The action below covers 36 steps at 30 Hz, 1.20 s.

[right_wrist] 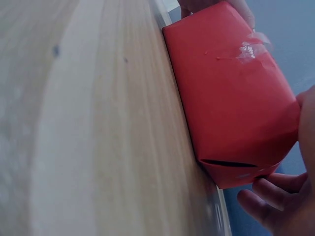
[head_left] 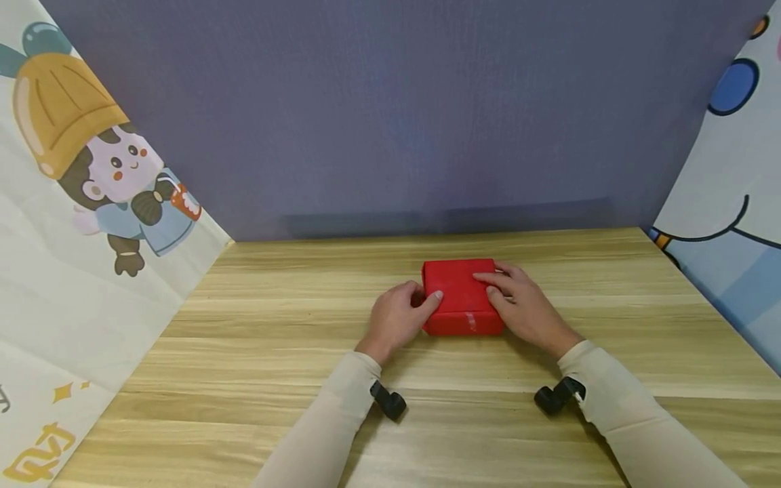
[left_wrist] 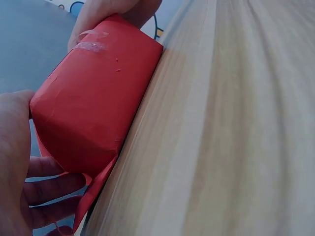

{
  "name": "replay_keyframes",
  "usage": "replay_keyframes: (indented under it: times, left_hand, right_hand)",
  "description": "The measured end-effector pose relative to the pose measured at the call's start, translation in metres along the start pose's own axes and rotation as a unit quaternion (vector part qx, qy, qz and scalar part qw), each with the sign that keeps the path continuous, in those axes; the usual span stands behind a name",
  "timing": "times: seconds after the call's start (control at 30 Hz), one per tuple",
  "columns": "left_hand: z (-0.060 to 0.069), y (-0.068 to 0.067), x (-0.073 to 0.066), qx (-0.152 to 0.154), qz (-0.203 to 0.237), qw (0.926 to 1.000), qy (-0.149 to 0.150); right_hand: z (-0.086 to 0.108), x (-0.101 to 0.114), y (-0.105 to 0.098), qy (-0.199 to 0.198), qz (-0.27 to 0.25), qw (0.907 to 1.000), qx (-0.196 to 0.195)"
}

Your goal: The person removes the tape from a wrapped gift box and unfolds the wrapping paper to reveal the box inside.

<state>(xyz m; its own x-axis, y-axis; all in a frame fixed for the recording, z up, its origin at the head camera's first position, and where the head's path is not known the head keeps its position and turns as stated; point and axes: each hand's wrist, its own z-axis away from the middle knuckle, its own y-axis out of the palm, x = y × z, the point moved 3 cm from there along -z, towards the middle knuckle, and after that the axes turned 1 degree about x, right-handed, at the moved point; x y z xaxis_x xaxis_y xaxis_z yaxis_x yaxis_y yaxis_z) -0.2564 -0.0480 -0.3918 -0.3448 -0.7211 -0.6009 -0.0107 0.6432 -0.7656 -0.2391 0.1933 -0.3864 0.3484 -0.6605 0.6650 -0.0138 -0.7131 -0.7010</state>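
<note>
A box wrapped in red paper (head_left: 459, 288) lies on the wooden table between both hands. Clear tape (left_wrist: 91, 46) is stuck on its near side. My left hand (head_left: 398, 317) holds the left end, thumb on the top edge and fingers at the end face. There, in the left wrist view, a loose paper flap (left_wrist: 93, 194) sticks out beside the fingers. My right hand (head_left: 529, 308) holds the right end, with thumb and index finger on top and other fingers at the side. The right wrist view shows a dark slit (right_wrist: 229, 163) in the folded paper at that end.
The wooden table (head_left: 256, 379) reaches back to a grey-blue panel (head_left: 396, 122). White sheets with cartoon prints flank it, one on the left (head_left: 55, 285) and one on the right (head_left: 750, 196). A small black camera (head_left: 388, 401) is strapped to each wrist.
</note>
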Motion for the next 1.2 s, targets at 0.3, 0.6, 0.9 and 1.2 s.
replay_keyframes:
  times: [0.3, 0.6, 0.9, 1.2]
  left_hand:
    - [0.001, 0.001, 0.001, 0.016, 0.018, 0.9997, -0.007]
    - [0.001, 0.002, 0.003, 0.02, 0.031, 0.9993, -0.003]
    - [0.0, 0.003, 0.004, 0.019, 0.016, 0.9997, 0.009]
    - [0.0, 0.002, 0.004, 0.019, 0.009, 0.9997, 0.014]
  right_hand:
    - [0.0, 0.001, 0.001, -0.021, -0.012, 0.9996, -0.014]
    - [0.001, 0.001, -0.001, -0.025, -0.012, 0.9976, -0.063]
    - [0.001, 0.008, -0.002, 0.018, -0.012, 0.9967, -0.078]
    - [0.002, 0.009, -0.001, 0.033, -0.019, 0.9954, -0.088]
